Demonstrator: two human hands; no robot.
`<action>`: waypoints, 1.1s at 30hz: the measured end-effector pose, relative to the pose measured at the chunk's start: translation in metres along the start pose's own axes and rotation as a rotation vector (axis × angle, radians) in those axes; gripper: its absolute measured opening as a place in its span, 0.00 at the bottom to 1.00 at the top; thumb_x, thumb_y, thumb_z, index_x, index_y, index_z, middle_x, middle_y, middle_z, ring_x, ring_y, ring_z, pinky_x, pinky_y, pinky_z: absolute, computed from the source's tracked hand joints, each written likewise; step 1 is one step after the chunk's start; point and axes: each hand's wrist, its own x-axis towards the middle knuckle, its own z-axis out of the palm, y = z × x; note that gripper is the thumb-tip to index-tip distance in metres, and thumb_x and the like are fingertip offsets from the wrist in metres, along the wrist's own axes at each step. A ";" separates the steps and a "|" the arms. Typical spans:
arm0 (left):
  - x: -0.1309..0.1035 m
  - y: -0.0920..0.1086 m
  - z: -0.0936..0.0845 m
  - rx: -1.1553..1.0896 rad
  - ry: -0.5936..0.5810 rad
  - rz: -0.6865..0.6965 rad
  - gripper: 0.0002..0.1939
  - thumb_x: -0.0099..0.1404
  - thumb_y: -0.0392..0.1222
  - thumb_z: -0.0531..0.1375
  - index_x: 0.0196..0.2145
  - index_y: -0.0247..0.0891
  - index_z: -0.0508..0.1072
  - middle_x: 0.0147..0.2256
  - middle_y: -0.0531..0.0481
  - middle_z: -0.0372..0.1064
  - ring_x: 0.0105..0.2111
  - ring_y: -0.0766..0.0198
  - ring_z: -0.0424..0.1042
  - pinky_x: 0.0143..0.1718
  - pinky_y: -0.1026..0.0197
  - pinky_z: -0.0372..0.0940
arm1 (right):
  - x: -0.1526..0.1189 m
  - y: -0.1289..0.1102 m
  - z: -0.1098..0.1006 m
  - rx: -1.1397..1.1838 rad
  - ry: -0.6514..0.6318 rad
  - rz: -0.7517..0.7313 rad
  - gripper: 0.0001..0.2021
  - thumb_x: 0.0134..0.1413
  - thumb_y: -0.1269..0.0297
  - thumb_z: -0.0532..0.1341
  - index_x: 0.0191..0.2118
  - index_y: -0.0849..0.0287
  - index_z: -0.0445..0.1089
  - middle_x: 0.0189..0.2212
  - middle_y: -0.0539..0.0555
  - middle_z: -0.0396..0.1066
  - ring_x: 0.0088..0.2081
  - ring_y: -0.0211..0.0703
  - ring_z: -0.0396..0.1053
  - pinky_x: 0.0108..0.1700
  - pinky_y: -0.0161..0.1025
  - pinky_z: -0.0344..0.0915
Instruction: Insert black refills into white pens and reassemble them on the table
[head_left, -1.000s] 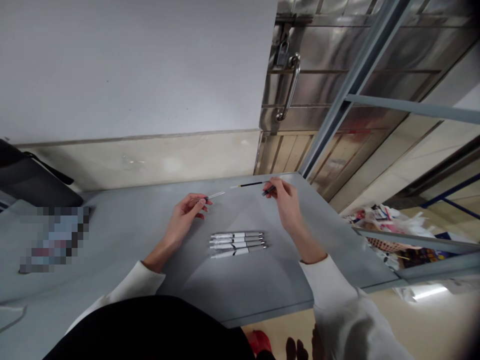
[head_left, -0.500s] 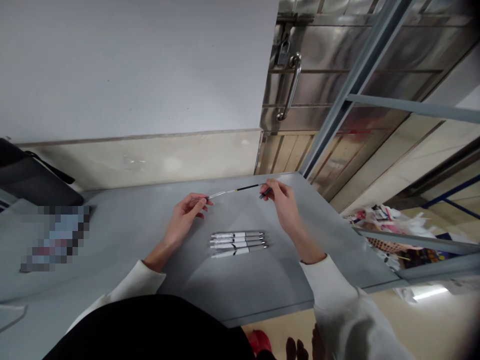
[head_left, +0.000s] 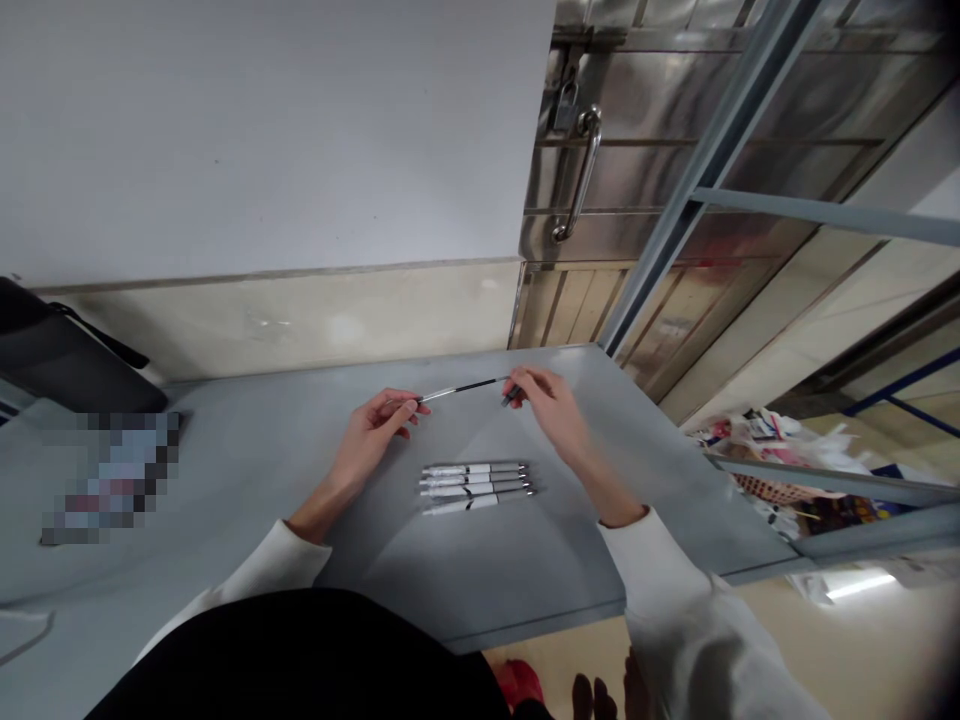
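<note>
Over the grey table, my left hand (head_left: pixel 375 425) is closed in a pinch on a clear pen tube (head_left: pixel 433 397). From its right end runs a thin pen refill (head_left: pixel 477 385) with black ink, its left part inside the tube. My right hand (head_left: pixel 544 395) pinches the refill's right end. A short dark grey pen piece (head_left: pixel 511 396) is also held in the fingers of that hand. Below both hands, several white pens (head_left: pixel 480 485) with silvery tips lie side by side on the table, tips to the right.
The grey table (head_left: pixel 247 480) meets a wall at the back. At its left are a dark case (head_left: pixel 82 350) with a strap and a blurred-out flat item (head_left: pixel 112 480). A metal frame post (head_left: pixel 652 250) rises at the right, by a basket (head_left: pixel 780 488) of odds and ends.
My right hand has moved left, and the refill has slid further into the clear tube. Less of the refill shows between the hands. My left hand has barely moved.
</note>
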 end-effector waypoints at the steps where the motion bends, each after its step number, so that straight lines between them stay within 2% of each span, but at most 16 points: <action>1: 0.000 0.000 0.000 0.007 -0.012 0.003 0.16 0.67 0.55 0.67 0.42 0.40 0.78 0.39 0.45 0.82 0.39 0.57 0.76 0.38 0.58 0.68 | -0.001 0.000 0.001 -0.042 -0.051 0.002 0.19 0.65 0.49 0.60 0.28 0.55 0.72 0.29 0.53 0.73 0.31 0.43 0.69 0.39 0.42 0.66; 5: 0.000 0.000 0.000 0.038 -0.063 0.006 0.15 0.67 0.55 0.67 0.42 0.41 0.78 0.40 0.46 0.83 0.39 0.57 0.76 0.39 0.58 0.68 | -0.004 0.000 0.005 -0.150 -0.201 0.006 0.20 0.68 0.48 0.56 0.30 0.54 0.72 0.31 0.54 0.75 0.33 0.45 0.71 0.40 0.43 0.67; 11: 0.001 -0.001 0.000 0.053 -0.066 0.007 0.15 0.67 0.54 0.67 0.42 0.41 0.78 0.39 0.46 0.83 0.38 0.57 0.76 0.38 0.57 0.68 | -0.003 0.002 0.006 -0.156 -0.223 0.018 0.22 0.69 0.45 0.55 0.31 0.54 0.73 0.32 0.54 0.76 0.33 0.45 0.71 0.42 0.43 0.69; 16: 0.000 0.000 0.000 0.082 -0.043 0.011 0.15 0.66 0.55 0.66 0.42 0.42 0.78 0.40 0.46 0.83 0.39 0.56 0.77 0.39 0.57 0.68 | 0.000 0.011 0.008 -0.033 -0.171 0.085 0.26 0.69 0.41 0.52 0.33 0.56 0.75 0.35 0.57 0.79 0.33 0.46 0.74 0.44 0.46 0.71; 21: 0.000 0.001 0.000 0.066 -0.006 0.018 0.15 0.67 0.55 0.66 0.42 0.41 0.78 0.41 0.44 0.83 0.40 0.55 0.77 0.38 0.57 0.70 | 0.005 0.018 0.001 -0.034 -0.001 -0.001 0.08 0.62 0.56 0.61 0.39 0.53 0.76 0.39 0.52 0.79 0.42 0.49 0.78 0.54 0.50 0.70; 24: 0.001 -0.001 -0.001 0.057 0.014 0.018 0.15 0.66 0.55 0.67 0.41 0.41 0.78 0.40 0.44 0.83 0.40 0.55 0.77 0.37 0.57 0.70 | 0.005 0.015 -0.003 0.022 0.065 0.007 0.07 0.59 0.62 0.62 0.41 0.52 0.75 0.38 0.52 0.79 0.43 0.50 0.79 0.56 0.51 0.69; 33: 0.002 -0.001 -0.001 0.052 0.027 0.014 0.15 0.65 0.56 0.67 0.40 0.41 0.78 0.40 0.44 0.83 0.40 0.55 0.78 0.37 0.57 0.70 | 0.001 0.005 -0.001 0.024 0.045 0.033 0.10 0.59 0.60 0.61 0.43 0.54 0.76 0.35 0.52 0.79 0.44 0.49 0.78 0.55 0.48 0.67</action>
